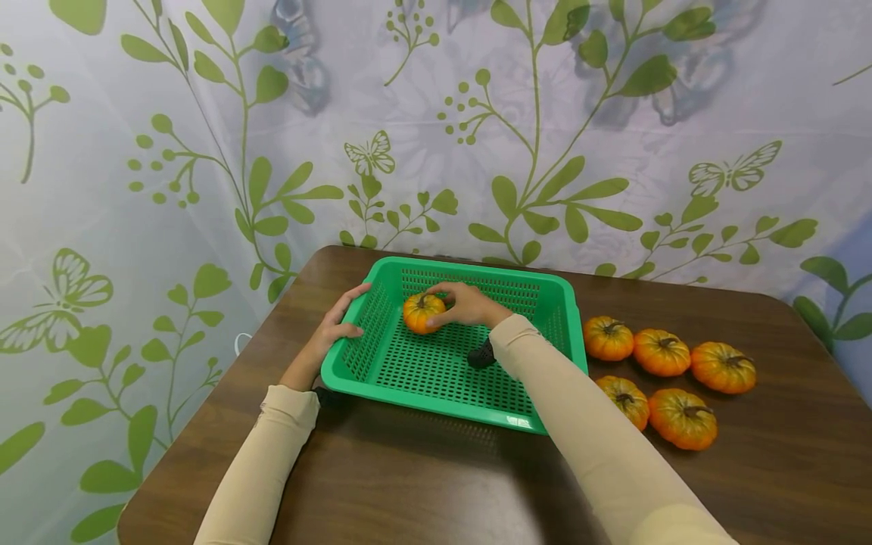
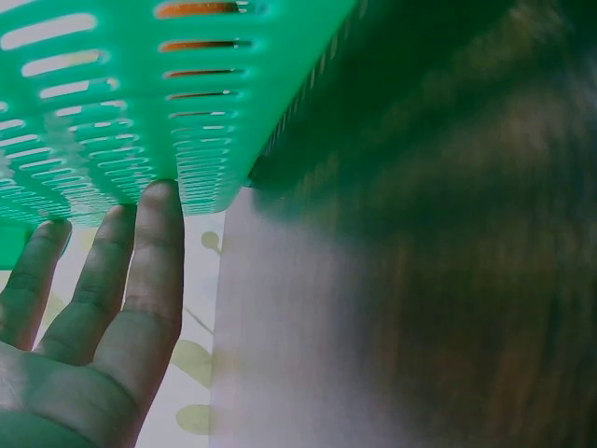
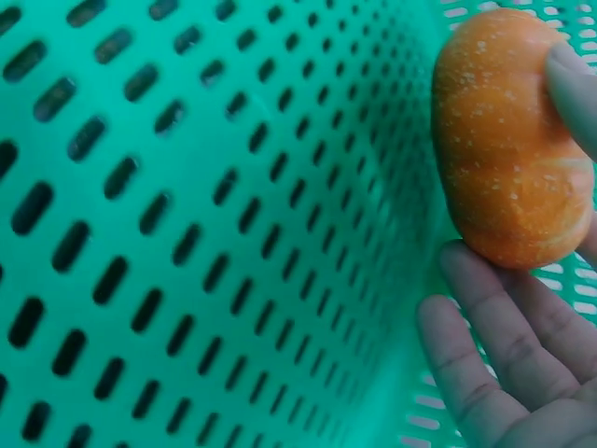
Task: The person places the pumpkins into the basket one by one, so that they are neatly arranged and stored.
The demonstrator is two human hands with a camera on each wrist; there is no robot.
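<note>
A small orange pumpkin [image 1: 415, 312] with a brown stem is in the left part of a green perforated plastic basket [image 1: 409, 401]. My right hand [image 1: 466, 304] reaches into the basket and grips the pumpkin from its right side. In the right wrist view the thumb presses one side of the pumpkin [image 3: 504, 140], with fingertips against the other. My left hand [image 1: 331, 325] holds the basket's left rim, thumb over the inner side. The left wrist view shows its extended fingers [image 2: 157, 261] touching the outer wall.
Several more orange pumpkins [image 1: 662, 352] lie in two rows on the brown wooden table [image 1: 409, 484], just right of the basket. Behind the table hangs a curtain [image 1: 422, 151] printed with green leaves and butterflies. A black wrist camera [image 1: 481, 356] hangs beneath the right wrist.
</note>
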